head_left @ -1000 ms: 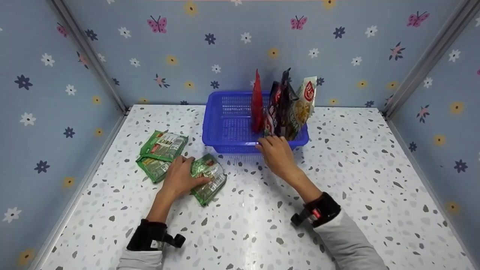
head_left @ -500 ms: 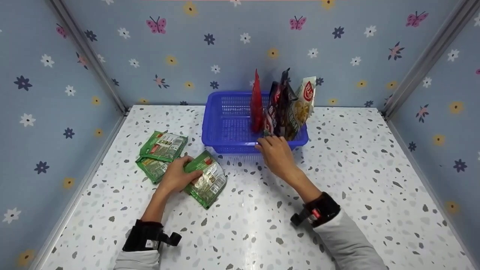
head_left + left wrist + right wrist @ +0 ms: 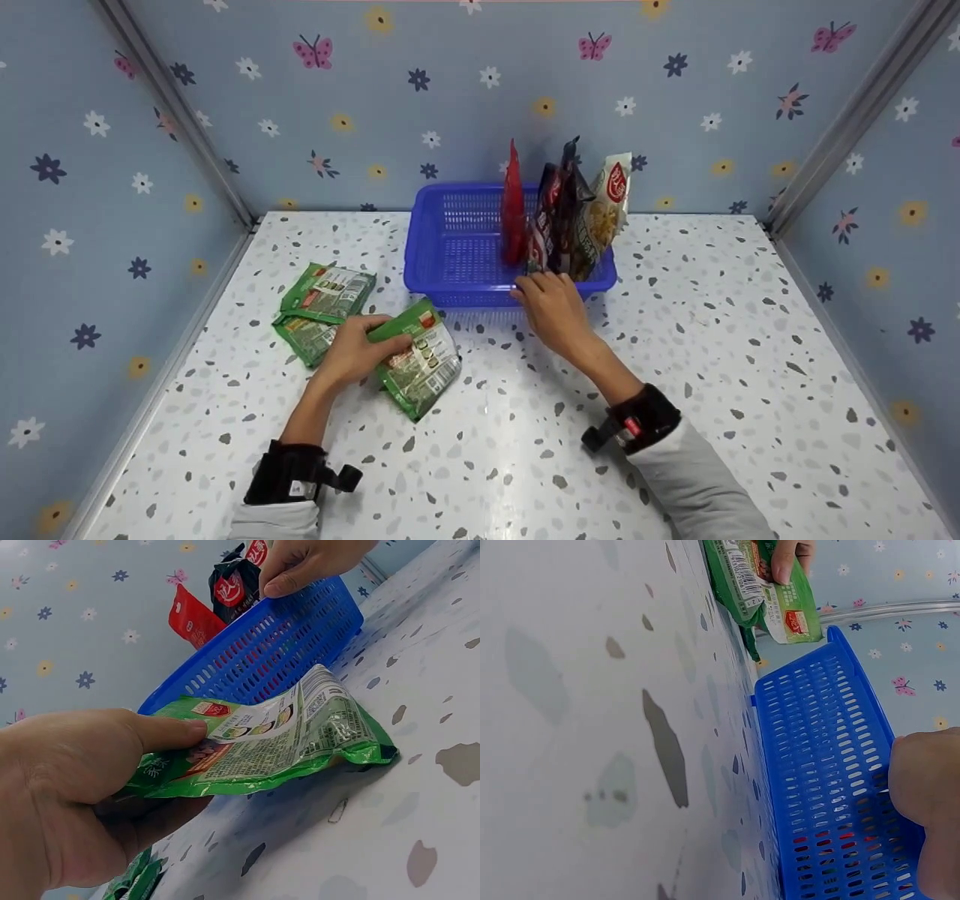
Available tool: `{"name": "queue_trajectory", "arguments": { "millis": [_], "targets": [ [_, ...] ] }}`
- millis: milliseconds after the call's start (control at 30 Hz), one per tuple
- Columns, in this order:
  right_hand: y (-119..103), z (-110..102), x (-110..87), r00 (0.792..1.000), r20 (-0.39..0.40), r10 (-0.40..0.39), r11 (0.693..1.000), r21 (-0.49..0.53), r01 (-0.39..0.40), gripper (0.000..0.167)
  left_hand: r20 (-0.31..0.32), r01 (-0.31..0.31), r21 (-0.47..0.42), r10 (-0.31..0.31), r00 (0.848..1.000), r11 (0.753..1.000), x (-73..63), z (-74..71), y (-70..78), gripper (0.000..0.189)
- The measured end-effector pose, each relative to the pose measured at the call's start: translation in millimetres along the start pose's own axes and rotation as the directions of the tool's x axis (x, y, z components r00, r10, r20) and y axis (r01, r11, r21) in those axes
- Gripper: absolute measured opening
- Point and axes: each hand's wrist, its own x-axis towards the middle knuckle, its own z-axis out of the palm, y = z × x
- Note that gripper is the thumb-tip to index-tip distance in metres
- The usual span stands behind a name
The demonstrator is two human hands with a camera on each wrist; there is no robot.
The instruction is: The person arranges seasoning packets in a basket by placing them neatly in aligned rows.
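Observation:
A green food packet (image 3: 424, 364) is pinched at its upper left edge between the thumb and fingers of my left hand (image 3: 352, 351). In the left wrist view the packet (image 3: 277, 739) is tilted, raised off the table at the held side. My right hand (image 3: 556, 313) grips the front rim of a blue plastic basket (image 3: 457, 288), fingers over the edge. Inside the basket's right half stand a red packet (image 3: 513, 210), dark packets (image 3: 559, 214) and a white-and-brown packet (image 3: 604, 210). Their lower ends are partly hidden.
Left of my left hand, two more green packets lie overlapped, one on top (image 3: 330, 291) and one beneath (image 3: 307, 339). The speckled white table (image 3: 487, 450) is bounded by flowered panels (image 3: 480, 97) at the back and both sides.
My left hand has taken hold of the green packet and lifted it off the table, turning its printed face more toward the camera. The right hand and basket have stayed put.

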Motion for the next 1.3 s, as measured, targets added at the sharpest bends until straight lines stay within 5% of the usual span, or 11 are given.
{"name": "queue_trajectory", "arguments": {
  "millis": [233, 700, 900, 1000, 1300],
  "targets": [
    [-1.1, -1.7, 0.4, 1.000, 0.023, 0.012, 1.000, 0.018, -0.013, 0.027, 0.069, -0.008, 0.012, 0.008, 0.998, 1.000, -5.1, -6.3, 12.0, 0.025],
    [-1.2, -1.6, -0.8, 0.997, 0.063, 0.032, 0.999, 0.035, -0.035, 0.030, 0.190, -0.158, 0.144, 0.129, 0.973, 0.977, -10.6, -6.5, 55.9, 0.018],
    [0.6, 0.2, 0.0, 1.000, 0.014, 0.013, 1.000, 0.012, -0.013, 0.026, 0.118, -0.247, 0.206, 0.227, 0.967, 0.947, 1.9, 8.2, 85.9, 0.012],
    [0.7, 2.2, -0.6, 1.000, 0.005, 0.014, 1.000, 0.007, -0.014, 0.023, 0.055, -0.305, 0.204, 0.301, 0.952, 0.930, 9.8, 18.5, 97.2, 0.011],
    [2.4, 1.8, -2.5, 1.000, 0.011, 0.006, 1.000, -0.020, -0.005, 0.014, -0.150, -0.470, 0.067, 0.474, 0.867, 0.880, 25.7, 49.7, 120.4, 0.019]
  ]
}}
